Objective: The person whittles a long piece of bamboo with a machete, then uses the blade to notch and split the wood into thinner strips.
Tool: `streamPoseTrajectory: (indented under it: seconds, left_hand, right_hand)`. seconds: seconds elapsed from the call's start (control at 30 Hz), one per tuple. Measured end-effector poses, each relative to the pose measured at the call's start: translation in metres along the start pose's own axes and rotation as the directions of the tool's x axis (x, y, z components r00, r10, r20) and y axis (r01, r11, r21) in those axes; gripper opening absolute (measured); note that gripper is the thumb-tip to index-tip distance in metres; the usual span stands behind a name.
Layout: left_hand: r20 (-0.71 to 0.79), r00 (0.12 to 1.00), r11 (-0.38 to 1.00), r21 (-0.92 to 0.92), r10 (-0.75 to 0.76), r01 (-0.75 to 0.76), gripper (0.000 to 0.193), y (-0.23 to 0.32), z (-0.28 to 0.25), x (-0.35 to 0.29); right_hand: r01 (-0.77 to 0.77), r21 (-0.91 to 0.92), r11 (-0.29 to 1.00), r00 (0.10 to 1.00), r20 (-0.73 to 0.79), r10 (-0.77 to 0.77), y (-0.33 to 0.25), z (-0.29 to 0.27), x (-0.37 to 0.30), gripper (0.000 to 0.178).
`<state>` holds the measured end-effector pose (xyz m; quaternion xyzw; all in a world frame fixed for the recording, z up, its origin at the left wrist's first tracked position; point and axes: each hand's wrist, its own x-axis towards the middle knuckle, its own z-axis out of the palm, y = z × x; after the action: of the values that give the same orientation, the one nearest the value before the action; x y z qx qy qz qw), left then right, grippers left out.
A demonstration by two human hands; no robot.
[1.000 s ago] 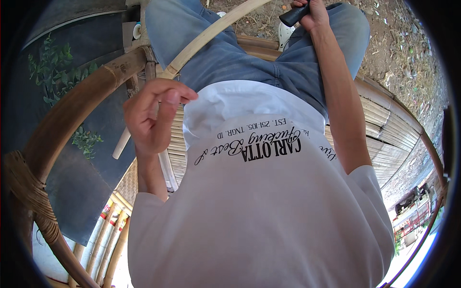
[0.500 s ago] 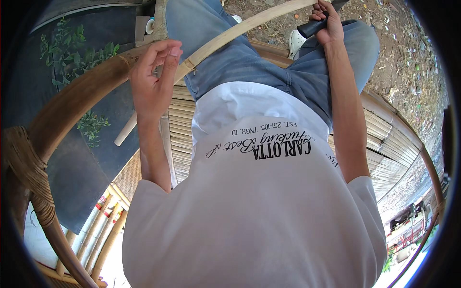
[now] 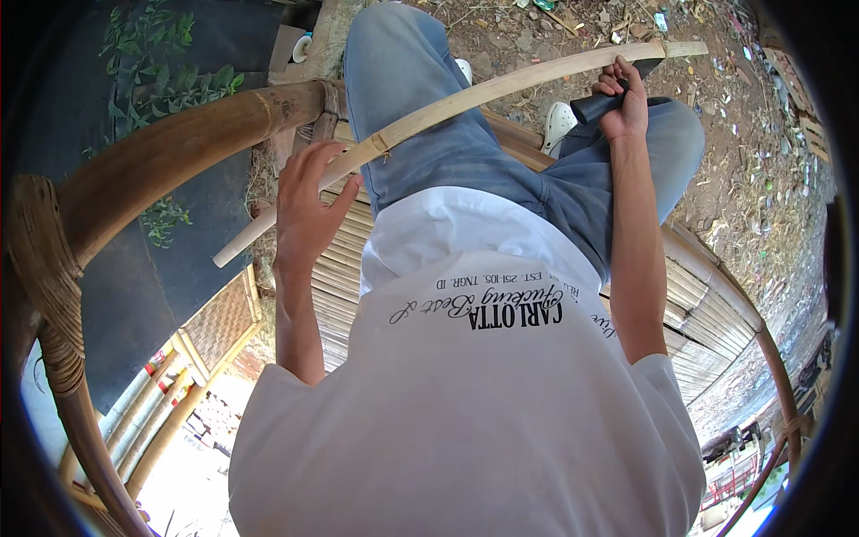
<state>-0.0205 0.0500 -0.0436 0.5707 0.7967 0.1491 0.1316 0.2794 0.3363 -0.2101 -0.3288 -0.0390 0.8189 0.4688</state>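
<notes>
A long, pale bamboo strip (image 3: 474,97) curves across my lap from the lower left to the upper right, with a node near my left thigh. My left hand (image 3: 309,206) lies over its lower part, fingers along one edge and thumb along the other in a loose hold; the palm hides a short stretch. My right hand (image 3: 625,109) is closed round a knife (image 3: 592,110) with a thick black handle. Part of the dark blade shows beside the strip, above the fist. Fingertips of that hand reach the strip's lower edge.
I sit on a bamboo-slat bench (image 3: 344,259) with a thick curved bamboo armrest (image 3: 170,179) on the left. Beyond it stand a dark panel (image 3: 161,304) and leafy plants (image 3: 161,98). Littered bare ground (image 3: 716,170) lies ahead and to the right.
My left hand has gone from raised with spread fingers to lying over the strip. My right hand, with the knife, has shifted slightly downward in view, and the strip's far end now shows.
</notes>
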Motion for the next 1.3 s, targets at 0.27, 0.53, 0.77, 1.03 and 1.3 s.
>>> streamPoseTrajectory:
  seconds: [0.27, 0.53, 0.77, 1.03, 1.3]
  left_hand:
    - [0.108, 0.992, 0.99, -0.127, 0.069, -0.055, 0.033, -0.009, 0.012, 0.026]
    - [-0.02, 0.984, 0.982, -0.064, 0.177, -0.178, 0.03, 0.002, 0.014, 0.041]
    - [-0.068, 0.985, 0.959, -0.23, 0.156, -0.168, 0.029, 0.023, 0.039, 0.07]
    - [-0.146, 0.95, 0.943, -0.15, 0.277, -0.298, 0.03, 0.03, 0.048, 0.1]
    - [-0.094, 0.798, 0.795, -0.075, 0.595, -0.601, 0.04, 0.061, 0.048, 0.089]
  right_hand:
    - [0.032, -0.002, 1.0, 0.999, 0.012, -0.031, -0.011, 0.009, -0.003, 0.018]
    - [0.143, -0.046, 0.989, 0.982, 0.133, -0.136, -0.034, 0.026, 0.0, 0.024]
    - [-0.038, 0.032, 0.999, 0.964, 0.265, 0.028, 0.023, 0.057, -0.004, 0.035]
    - [-0.012, 0.363, 0.932, 0.987, 0.156, -0.048, 0.045, 0.096, 0.005, 0.021]
    - [0.053, 0.366, 0.929, 0.939, 0.298, -0.171, 0.029, 0.088, 0.042, 0.013]
